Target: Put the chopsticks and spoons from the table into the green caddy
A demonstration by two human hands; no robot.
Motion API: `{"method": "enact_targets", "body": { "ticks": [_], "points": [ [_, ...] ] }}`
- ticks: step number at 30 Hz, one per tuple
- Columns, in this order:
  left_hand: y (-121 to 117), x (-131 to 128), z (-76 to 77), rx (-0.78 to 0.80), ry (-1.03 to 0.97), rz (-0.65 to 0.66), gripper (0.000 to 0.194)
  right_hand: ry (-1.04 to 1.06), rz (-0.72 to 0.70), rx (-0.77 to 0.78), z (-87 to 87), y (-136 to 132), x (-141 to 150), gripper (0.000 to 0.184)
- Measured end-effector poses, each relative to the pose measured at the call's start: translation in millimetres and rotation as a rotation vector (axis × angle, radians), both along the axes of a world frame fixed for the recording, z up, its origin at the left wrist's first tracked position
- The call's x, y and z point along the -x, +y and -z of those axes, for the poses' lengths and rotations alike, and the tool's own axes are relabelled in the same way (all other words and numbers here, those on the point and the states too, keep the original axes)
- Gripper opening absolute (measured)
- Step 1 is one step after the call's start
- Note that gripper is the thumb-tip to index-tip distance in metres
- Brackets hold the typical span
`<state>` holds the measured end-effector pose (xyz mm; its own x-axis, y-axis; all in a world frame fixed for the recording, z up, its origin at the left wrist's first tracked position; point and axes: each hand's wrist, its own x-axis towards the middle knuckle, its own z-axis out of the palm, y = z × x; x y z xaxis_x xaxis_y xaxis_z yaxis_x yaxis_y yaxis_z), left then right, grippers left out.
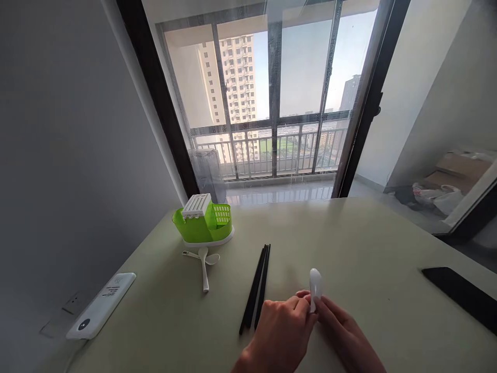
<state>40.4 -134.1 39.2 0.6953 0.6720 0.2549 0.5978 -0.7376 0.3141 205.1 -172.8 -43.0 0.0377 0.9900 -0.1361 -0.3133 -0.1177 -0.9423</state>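
A white spoon (315, 282) stands with its bowl end up between my two hands, low in the head view. My left hand (277, 331) is closed around the lower handle, which its fingers mostly hide. Thumb and fingers of my right hand (345, 329) pinch the same spoon just below the bowl. Left of my hands lie several black chopsticks (258, 290), side by side on the table. Farther left, one white spoon (204, 269) lies across another white spoon (212, 259).
Behind the crossed spoons stands a green utensil caddy (196, 228) with a white slotted top. A white device (103, 305) with a cable lies at the table's left edge. A flat black object (462, 295) rests at the right edge. Beyond the table (349, 233) is a glass door.
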Motion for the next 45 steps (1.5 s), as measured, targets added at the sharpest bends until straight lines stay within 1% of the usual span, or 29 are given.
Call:
{"method": "enact_targets", "body": {
  "ticks": [2,4,6,8,10,12,14,16,17,18,19,21,22,24,28,32,35,39,42,45],
  "points": [
    [-0.8,-1.8,4.5,0.014,0.02,-0.002,0.013,0.133,0.008,0.031,5.0,0.2,-0.4,0.043],
    [-0.6,0.2,5.3,0.048,0.026,0.004,0.017,0.22,0.022,0.058,8.6,1.3,-0.3,0.042],
    [3.5,8.6,2.1,0.085,-0.005,-0.01,0.018,0.235,0.046,0.079,11.3,2.6,-1.2,0.042],
    [14.4,24.7,-2.9,0.114,-0.053,-0.072,0.019,0.199,0.088,0.097,12.9,3.8,-3.1,0.041],
    [33.5,48.6,-6.4,0.113,-0.09,-0.166,0.023,0.139,0.121,0.105,13.2,4.6,-4.8,0.04],
    [59.4,78.5,-6.1,0.05,-0.111,-0.264,0.028,0.082,0.123,0.111,12.0,4.6,-5.2,0.042],
    [87.9,111.1,-1.8,-0.047,-0.122,-0.358,0.027,0.039,0.113,0.112,9.4,4.0,-4.3,0.046],
    [113.8,142.2,4.6,-0.118,-0.098,-0.442,0.033,0.026,0.11,0.104,5.8,3.2,-2.7,0.048],
    [124.5,156.0,8.0,-0.138,-0.067,-0.493,0.04,0.029,0.111,0.102,3.8,2.8,-2.1,0.048],
    [133.5,168.1,11.0,-0.14,-0.023,-0.547,0.051,0.029,0.111,0.103,1.8,2.3,-1.6,0.048],
    [140.7,178.4,13.6,-0.125,0.024,-0.593,0.062,0.024,0.111,0.107,0.0,1.9,-1.3,0.047],
    [150.0,193.5,17.3,-0.075,0.115,-0.643,0.079,0.003,0.104,0.122,-2.9,1.0,-1.4,0.047],
    [152.6,198.7,18.4,-0.046,0.153,-0.652,0.084,-0.003,0.098,0.129,-3.7,0.5,-1.6,0.047],
    [154.4,205.7,19.7,-0.005,0.208,-0.659,0.085,0.011,0.084,0.132,-4.3,-0.1,-2.0,0.048],
    [149.6,213.5,21.7,-0.025,0.267,-0.688,0.084,0.062,0.059,0.136,-2.7,-0.2,-1.8,0.047],
    [139.0,218.6,21.1,-0.016,0.289,-0.723,0.085,0.043,0.064,0.139,-2.1,2.2,-0.2,0.048],
    [130.1,219.9,16.5,0.03,0.284,-0.703,0.071,-0.017,0.041,0.121,-7.2,4.7,1.0,0.046],
    [121.9,217.5,11.6,0.122,0.269,-0.658,0.05,-0.125,-0.045,0.103,-22.1,9.5,3.1,0.042],
    [119.6,213.9,12.3,0.144,0.311,-0.669,0.038,-0.235,-0.09,0.034,-30.8,18.3,5.9,0.043],
    [118.5,209.1,13.2,0.156,0.377,-0.684,0.033,-0.398,-0.059,-0.023,-31.8,32.3,9.8,0.046]
  ]
}}
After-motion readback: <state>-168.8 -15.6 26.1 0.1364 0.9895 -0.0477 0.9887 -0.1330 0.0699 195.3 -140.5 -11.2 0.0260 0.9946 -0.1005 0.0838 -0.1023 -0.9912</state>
